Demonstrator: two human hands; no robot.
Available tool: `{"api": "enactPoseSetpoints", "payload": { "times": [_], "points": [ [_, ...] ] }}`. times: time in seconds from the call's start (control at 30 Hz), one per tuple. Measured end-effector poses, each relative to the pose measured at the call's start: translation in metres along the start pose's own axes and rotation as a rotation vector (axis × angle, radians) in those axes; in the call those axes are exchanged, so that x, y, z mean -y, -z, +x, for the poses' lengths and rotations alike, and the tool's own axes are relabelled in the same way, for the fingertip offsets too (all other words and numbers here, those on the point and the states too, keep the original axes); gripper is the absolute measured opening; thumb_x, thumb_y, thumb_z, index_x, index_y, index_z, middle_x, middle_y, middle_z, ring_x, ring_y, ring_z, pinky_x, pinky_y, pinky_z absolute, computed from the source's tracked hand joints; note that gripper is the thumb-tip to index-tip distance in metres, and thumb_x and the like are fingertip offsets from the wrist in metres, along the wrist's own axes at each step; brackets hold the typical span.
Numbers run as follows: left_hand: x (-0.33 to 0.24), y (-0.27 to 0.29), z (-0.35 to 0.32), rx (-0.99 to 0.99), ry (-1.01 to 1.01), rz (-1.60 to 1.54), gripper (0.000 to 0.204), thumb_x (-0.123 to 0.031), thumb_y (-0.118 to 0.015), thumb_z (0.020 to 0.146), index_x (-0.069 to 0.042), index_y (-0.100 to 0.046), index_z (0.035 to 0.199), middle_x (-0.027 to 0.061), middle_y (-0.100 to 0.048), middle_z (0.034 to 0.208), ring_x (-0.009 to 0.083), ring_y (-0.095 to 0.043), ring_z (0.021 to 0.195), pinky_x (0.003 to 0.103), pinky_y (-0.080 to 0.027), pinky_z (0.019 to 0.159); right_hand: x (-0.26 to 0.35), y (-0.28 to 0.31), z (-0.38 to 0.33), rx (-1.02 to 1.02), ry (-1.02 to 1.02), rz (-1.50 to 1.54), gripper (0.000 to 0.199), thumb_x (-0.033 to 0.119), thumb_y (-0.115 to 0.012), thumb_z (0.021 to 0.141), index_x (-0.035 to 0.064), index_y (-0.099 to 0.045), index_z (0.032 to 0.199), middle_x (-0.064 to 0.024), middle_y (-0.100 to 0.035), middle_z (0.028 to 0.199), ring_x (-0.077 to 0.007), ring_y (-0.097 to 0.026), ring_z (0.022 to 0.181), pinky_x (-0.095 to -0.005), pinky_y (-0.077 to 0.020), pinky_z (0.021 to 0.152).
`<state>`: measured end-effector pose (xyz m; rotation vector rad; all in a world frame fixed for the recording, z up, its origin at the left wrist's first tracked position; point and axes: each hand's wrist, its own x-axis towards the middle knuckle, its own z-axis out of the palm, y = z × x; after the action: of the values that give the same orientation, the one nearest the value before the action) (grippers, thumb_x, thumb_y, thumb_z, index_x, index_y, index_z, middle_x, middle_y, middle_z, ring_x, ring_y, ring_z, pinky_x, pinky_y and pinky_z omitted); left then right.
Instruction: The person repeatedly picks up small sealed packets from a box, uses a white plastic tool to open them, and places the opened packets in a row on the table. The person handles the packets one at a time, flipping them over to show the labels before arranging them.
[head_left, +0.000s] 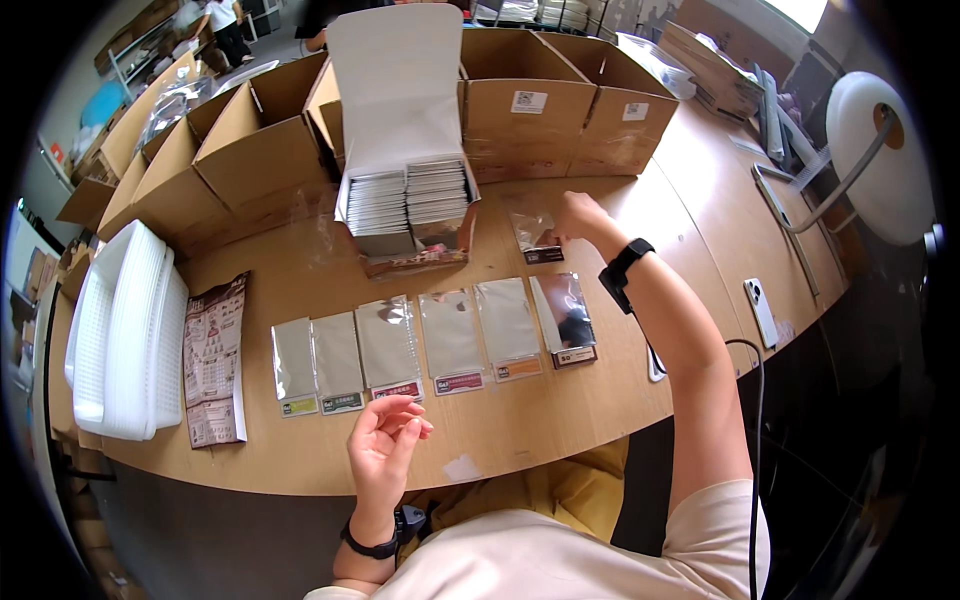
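Right hand (pixel 580 218): stretched past the row to the right edge of a brown-labelled packet (pixel 543 256); grip drawn in, fingertips hidden, cannot tell whether pinching the film.
Left hand (pixel 378 445): held low at the row's near side; grip loosely spread, fingers half curled; cannot tell whether touching the third packet (pixel 388 340).
Brown-labelled packet: lying on the worktop (pixel 555 430), right of the white carton (pixel 395 80), beyond the row.
Packet row (pixel 452 335): six side by side, coloured label strips toward the near edge.
White carton: lid upright, two stacks of packets inside; lid hiding part of the boxes behind.
Cardboard boxes (pixel 525 115): open-topped, set in a curve, walling off the far side.
Left flank: white baskets (pixel 130 340) nested, tipped on edge; printed sheet (pixel 215 360) just beside.
Right flank: phone (pixel 760 312) near the edge; white round-headed stand (pixel 875 165) farther out.
Right forearm: crossing above a flat white-edged item (pixel 655 364), partly covering it; black cable (pixel 758 450) alongside.
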<state>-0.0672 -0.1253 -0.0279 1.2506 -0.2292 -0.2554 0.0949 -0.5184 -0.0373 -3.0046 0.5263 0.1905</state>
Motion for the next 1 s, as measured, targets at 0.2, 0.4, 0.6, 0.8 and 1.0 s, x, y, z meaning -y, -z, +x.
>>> {"api": "enactPoseSetpoints", "payload": {
  "times": [0.2, 0.4, 0.6, 0.8, 1.0],
  "points": [
    [0.0, 0.015, -0.004, -0.072, -0.014, 0.002, 0.018, -0.001, -0.056, 0.084, 0.001, -0.053, 0.102, 0.0065, -0.058, 0.09, 0.0112, -0.058, 0.076, 0.024, -0.048, 0.068, 0.103, 0.061, -0.063, -0.824, 0.649, 0.468, 0.013, 0.015, -0.062, 0.078, 0.0051, -0.056, 0.072, -0.0076, -0.062, 0.076, -0.0283, -0.059, 0.07, -0.0364, -0.0492, 0.059],
    [-0.005, 0.004, 0.002, -0.064, -0.02, -0.056, 0.015, -0.003, -0.056, 0.084, 0.0, -0.054, 0.099, 0.0061, -0.058, 0.087, 0.0115, -0.055, 0.072, 0.024, -0.045, 0.065, 0.179, 0.048, -0.064, -0.62, 1.089, -0.061, 0.023, 0.022, -0.068, 0.071, 0.0074, -0.053, 0.081, -0.0052, -0.051, 0.076, -0.0213, -0.058, 0.075, -0.0321, -0.0497, 0.056],
    [-0.01, 0.009, -0.001, -0.103, -0.017, -0.122, 0.014, -0.002, -0.055, 0.085, -0.001, -0.054, 0.099, 0.0058, -0.058, 0.086, 0.0108, -0.055, 0.071, 0.023, -0.045, 0.063, 0.199, 0.052, -0.038, -0.464, 1.008, -0.061, 0.01, 0.012, -0.063, 0.069, 0.0052, -0.059, 0.075, -0.0093, -0.059, 0.077, -0.0255, -0.062, 0.073, -0.0354, -0.0511, 0.059],
    [-0.009, 0.014, 0.002, -0.041, 0.052, -0.283, 0.02, -0.013, -0.053, 0.089, 0.0, -0.053, 0.103, 0.0075, -0.059, 0.091, 0.013, -0.058, 0.076, 0.024, -0.048, 0.069, 0.175, 0.097, -0.079, -0.498, 0.942, 0.13, 0.014, 0.017, -0.059, 0.077, 0.0035, -0.061, 0.073, -0.0096, -0.058, 0.078, -0.0268, -0.059, 0.069, -0.0355, -0.049, 0.062],
    [-0.013, -0.01, 0.0, 0.148, 0.293, -0.657, 0.037, -0.016, -0.054, 0.088, 0.001, -0.044, 0.119, 0.0143, -0.059, 0.106, 0.0204, -0.059, 0.096, 0.033, -0.05, 0.081, 0.103, 0.065, -0.24, -0.759, 1.171, 0.18, 0.023, 0.008, -0.067, 0.068, 0.0019, -0.065, 0.089, 0.0006, -0.051, 0.068, -0.0086, -0.046, 0.05, -0.0238, -0.035, 0.041]
  ]
}}
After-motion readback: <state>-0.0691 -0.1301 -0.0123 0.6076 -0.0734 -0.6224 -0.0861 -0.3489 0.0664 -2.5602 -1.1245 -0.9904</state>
